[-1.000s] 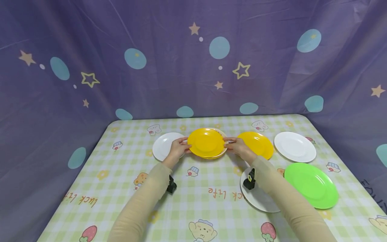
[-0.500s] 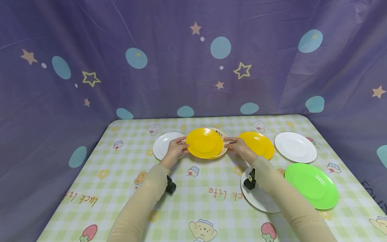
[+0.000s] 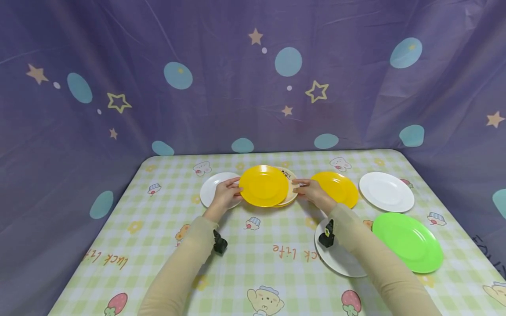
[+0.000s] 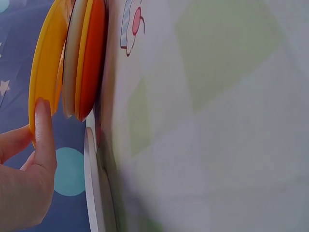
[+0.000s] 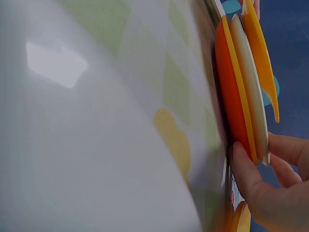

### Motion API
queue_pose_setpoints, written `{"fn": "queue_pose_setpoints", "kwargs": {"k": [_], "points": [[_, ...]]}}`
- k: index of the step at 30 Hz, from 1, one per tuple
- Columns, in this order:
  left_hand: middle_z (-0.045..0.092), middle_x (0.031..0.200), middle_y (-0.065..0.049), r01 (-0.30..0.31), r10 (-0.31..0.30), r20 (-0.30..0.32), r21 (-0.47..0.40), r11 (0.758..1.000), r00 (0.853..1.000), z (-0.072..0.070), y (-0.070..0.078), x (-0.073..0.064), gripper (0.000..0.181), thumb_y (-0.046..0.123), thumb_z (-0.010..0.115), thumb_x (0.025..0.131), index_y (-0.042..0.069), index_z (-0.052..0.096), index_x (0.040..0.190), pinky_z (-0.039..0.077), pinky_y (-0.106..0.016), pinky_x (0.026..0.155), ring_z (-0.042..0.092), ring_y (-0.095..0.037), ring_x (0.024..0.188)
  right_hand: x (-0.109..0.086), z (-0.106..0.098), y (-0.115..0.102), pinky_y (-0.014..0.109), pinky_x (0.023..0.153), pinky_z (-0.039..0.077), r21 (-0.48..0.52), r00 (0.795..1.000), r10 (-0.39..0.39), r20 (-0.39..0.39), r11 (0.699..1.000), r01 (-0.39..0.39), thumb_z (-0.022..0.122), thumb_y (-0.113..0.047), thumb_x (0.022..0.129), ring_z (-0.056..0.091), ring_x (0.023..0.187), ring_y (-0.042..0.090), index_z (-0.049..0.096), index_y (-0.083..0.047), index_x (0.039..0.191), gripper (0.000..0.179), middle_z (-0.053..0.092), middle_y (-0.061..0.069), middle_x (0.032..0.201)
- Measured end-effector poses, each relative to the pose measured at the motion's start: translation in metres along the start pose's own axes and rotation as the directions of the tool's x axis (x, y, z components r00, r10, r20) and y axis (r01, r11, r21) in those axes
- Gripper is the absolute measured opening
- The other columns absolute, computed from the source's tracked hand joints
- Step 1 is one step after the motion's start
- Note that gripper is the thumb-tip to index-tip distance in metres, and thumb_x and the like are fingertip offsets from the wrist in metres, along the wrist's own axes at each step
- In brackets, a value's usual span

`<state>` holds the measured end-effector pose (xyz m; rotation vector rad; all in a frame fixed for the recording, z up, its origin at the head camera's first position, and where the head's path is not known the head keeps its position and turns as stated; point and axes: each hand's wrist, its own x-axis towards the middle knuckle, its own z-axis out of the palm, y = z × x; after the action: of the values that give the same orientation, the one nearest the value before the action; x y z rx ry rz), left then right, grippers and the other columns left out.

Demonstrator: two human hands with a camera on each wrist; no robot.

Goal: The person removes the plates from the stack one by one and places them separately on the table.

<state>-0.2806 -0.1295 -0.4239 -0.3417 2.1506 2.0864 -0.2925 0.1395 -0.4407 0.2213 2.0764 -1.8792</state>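
Note:
My left hand (image 3: 224,196) pinches the left rim of a yellow plate (image 3: 263,186), thumb underneath. That plate is raised over a cream plate (image 3: 290,178) with dark printing, overlapping most of it in the head view. Beneath the cream plate lies a second yellow plate (image 5: 231,82), looking orange on its shaded underside. At the right rim of this pair my right hand (image 3: 314,193) grips both plates, its thumb under the lower one and fingers at the cream edge. In the right wrist view a gap separates the top yellow plate (image 5: 260,53) from the pair.
A white plate (image 3: 209,193) lies behind my left hand. To the right lie another yellow plate (image 3: 340,188), a white plate (image 3: 386,192) and a green plate (image 3: 407,242). One more white plate (image 3: 341,259) is partly under my right forearm. A checked cloth (image 3: 158,272) covers the table.
My left hand has moved the top yellow plate leftward and slightly up, so more of the printed cream plate shows. My right hand has stayed at the right rim.

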Motion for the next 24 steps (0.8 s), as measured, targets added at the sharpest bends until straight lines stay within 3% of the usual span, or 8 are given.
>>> {"fn": "queue_pose_setpoints", "kwargs": {"k": [8, 10, 15, 17, 24], "points": [[0.061, 0.097, -0.019, -0.061, 0.062, -0.014, 0.019, 0.998, 0.998, -0.009, -0.004, 0.002, 0.040, -0.005, 0.059, 0.079, 0.000, 0.053, 0.119, 0.054, -0.028, 0.061, 0.059, -0.012, 0.059, -0.002, -0.001, 0.000, 0.028, 0.083, 0.049, -0.007, 0.999, -0.033, 0.036, 0.999, 0.034, 0.054, 0.001, 0.084, 0.055, 0.081, 0.008, 0.044, 0.004, 0.126, 0.043, 0.040, 0.020, 0.132], [0.062, 0.093, -0.018, -0.094, 0.094, 0.005, -0.024, 0.995, 0.996, -0.013, -0.009, 0.006, 0.040, -0.005, 0.061, 0.077, 0.002, 0.056, 0.116, 0.055, -0.030, 0.061, 0.060, -0.015, 0.060, -0.002, -0.001, 0.000, 0.028, 0.083, 0.049, 0.002, 0.999, -0.036, 0.040, 0.999, 0.036, 0.054, 0.001, 0.084, 0.056, 0.080, 0.008, 0.044, 0.004, 0.126, 0.044, 0.041, 0.021, 0.131], [0.062, 0.096, -0.017, -0.057, 0.056, -0.023, -0.011, 0.998, 0.998, -0.019, -0.008, 0.006, 0.039, -0.003, 0.061, 0.079, 0.004, 0.056, 0.117, 0.054, -0.030, 0.063, 0.061, -0.016, 0.061, -0.001, -0.001, 0.001, 0.027, 0.080, 0.050, 0.029, 0.999, -0.028, 0.042, 0.999, 0.026, 0.053, 0.003, 0.085, 0.056, 0.075, 0.006, 0.043, 0.005, 0.127, 0.044, 0.039, 0.022, 0.132], [0.061, 0.099, -0.016, -0.004, 0.006, -0.057, 0.029, 1.000, 0.998, -0.020, -0.004, 0.003, 0.039, -0.002, 0.058, 0.081, 0.004, 0.054, 0.120, 0.054, -0.030, 0.067, 0.060, -0.013, 0.060, -0.001, -0.001, 0.001, 0.027, 0.080, 0.050, 0.032, 0.999, -0.020, 0.037, 0.999, 0.019, 0.053, 0.003, 0.084, 0.056, 0.075, 0.006, 0.043, 0.005, 0.127, 0.043, 0.038, 0.021, 0.133], [0.061, 0.088, -0.008, -0.001, 0.001, -0.048, -0.004, 1.000, 0.999, -0.033, -0.001, -0.001, 0.042, -0.005, 0.057, 0.081, 0.000, 0.050, 0.123, 0.054, -0.036, 0.070, 0.058, -0.008, 0.054, -0.002, -0.001, 0.000, 0.028, 0.082, 0.049, 0.014, 0.999, -0.014, 0.028, 1.000, 0.014, 0.054, 0.002, 0.084, 0.056, 0.077, 0.007, 0.044, 0.004, 0.126, 0.043, 0.038, 0.020, 0.134]]}}
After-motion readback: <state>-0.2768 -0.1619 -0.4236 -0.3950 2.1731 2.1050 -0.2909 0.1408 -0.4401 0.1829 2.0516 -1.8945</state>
